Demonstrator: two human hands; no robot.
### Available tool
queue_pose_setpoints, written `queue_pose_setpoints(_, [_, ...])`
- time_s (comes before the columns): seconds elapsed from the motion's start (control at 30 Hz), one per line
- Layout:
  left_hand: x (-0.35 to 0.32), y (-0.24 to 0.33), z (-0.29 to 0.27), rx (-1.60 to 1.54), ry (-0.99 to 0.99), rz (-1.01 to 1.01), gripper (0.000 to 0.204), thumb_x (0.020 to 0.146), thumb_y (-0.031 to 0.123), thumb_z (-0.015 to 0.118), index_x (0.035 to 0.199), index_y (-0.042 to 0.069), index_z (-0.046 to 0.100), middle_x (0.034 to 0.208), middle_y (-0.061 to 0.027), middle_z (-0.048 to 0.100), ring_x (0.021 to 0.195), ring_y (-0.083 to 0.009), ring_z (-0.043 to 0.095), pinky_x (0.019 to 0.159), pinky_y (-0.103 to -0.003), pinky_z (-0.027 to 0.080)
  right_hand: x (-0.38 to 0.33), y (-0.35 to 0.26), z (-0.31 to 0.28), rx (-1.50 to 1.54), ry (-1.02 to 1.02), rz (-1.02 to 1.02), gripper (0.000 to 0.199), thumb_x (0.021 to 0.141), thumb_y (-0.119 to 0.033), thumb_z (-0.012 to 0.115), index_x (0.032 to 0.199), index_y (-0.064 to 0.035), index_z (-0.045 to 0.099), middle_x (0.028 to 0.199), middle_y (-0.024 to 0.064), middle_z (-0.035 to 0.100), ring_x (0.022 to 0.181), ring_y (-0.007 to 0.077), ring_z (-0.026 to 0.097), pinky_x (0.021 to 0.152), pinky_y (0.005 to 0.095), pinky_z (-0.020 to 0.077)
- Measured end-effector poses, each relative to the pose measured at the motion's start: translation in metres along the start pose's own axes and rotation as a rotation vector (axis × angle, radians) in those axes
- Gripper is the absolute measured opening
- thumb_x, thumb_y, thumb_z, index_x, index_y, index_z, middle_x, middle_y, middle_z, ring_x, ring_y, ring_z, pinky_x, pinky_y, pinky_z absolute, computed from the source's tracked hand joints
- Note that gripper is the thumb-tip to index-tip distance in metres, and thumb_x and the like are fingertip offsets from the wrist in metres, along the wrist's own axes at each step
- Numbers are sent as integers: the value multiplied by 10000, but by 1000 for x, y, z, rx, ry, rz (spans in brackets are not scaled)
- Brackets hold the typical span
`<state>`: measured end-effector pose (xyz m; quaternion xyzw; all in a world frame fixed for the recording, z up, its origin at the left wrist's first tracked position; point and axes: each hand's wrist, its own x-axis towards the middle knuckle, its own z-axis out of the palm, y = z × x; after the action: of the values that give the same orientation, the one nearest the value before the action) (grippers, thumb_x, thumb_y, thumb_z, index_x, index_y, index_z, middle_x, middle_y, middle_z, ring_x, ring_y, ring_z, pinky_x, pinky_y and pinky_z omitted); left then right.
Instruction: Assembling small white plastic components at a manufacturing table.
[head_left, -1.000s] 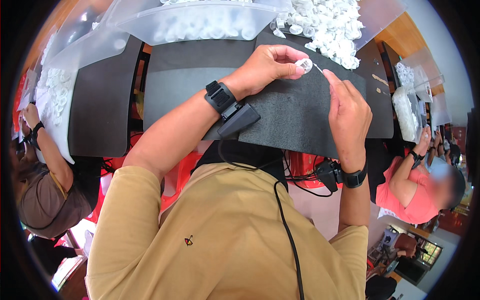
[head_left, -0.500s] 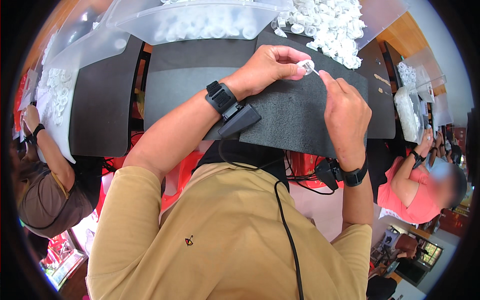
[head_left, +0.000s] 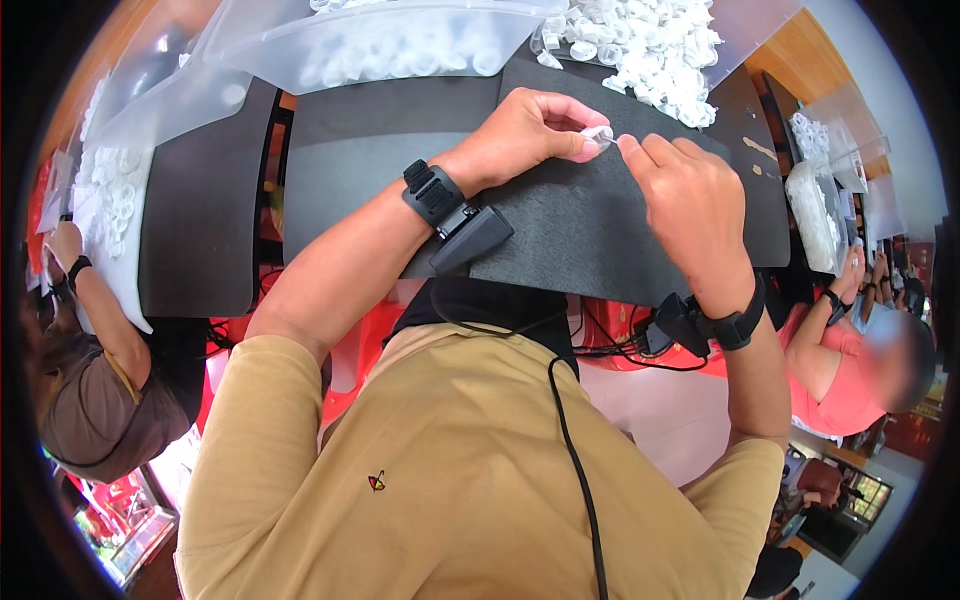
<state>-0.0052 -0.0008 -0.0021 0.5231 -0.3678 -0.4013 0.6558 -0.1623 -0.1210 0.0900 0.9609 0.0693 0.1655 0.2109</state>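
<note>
My left hand (head_left: 530,137) pinches a small white round plastic piece (head_left: 601,133) between thumb and forefinger, above the dark mat. Facing it from the right, my right hand (head_left: 697,205) is closed with thumb and forefinger together on a thin pale rod (head_left: 611,142). The rod's far end meets the white piece; whether it goes inside or only touches cannot be made out. My right palm hides the rest of the rod. Both wrists wear black straps with small black devices.
A translucent bin (head_left: 258,45) of white rings stands beyond my left hand. A heap of white pieces (head_left: 665,65) lies beyond my right. The dark mat (head_left: 570,235) covers the near tabletop. People sit at both sides, and a black cable (head_left: 572,450) hangs before me.
My right hand has turned, its wrist and elbow swinging outward to the right. The white piece has tilted, now showing more edge-on, and the rod still meets it.
</note>
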Motion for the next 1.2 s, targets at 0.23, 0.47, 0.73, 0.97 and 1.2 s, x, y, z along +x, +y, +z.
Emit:
queue_pose_setpoints(0.23, [1,2,-5,-272,30,28,350,841,61,688,1174,7,594,1076,-71,648,966,-120,620,884,-276,512,-3,8,-9,200,55,263,280,793,-43,562,1047,-101,666,778,38,614,720,225,615,592,337,484])
queue_pose_setpoints(0.47, [1,6,-2,-353,23,35,386,842,52,685,1204,20,558,1102,-60,628,993,-125,611,897,-279,512,-24,-32,23,1115,138,639,249,894,-15,471,1112,-16,591,784,91,568,610,153,553,580,289,450])
queue_pose_setpoints(0.73, [3,1,-3,-235,40,70,383,811,8,695,1179,17,589,1077,-59,645,987,-119,613,888,-259,498,-24,-41,24,1087,95,778,272,917,-26,487,1172,-57,575,640,74,568,571,99,548,542,264,435])
queue_pose_setpoints(0.97, [2,0,-2,-97,57,93,356,799,7,709,1143,17,618,1034,-43,665,954,-99,619,872,-247,495,-20,-54,34,1099,134,815,381,904,-15,496,1260,-107,594,658,94,607,577,102,558,576,264,457])
queue_pose_setpoints(1.2, [2,0,-1,-28,78,113,343,799,0,708,1132,17,625,1015,-42,672,927,-93,629,842,-239,506,-15,-58,36,1137,106,852,372,911,-32,489,1263,-99,589,618,78,591,563,101,551,569,271,455])
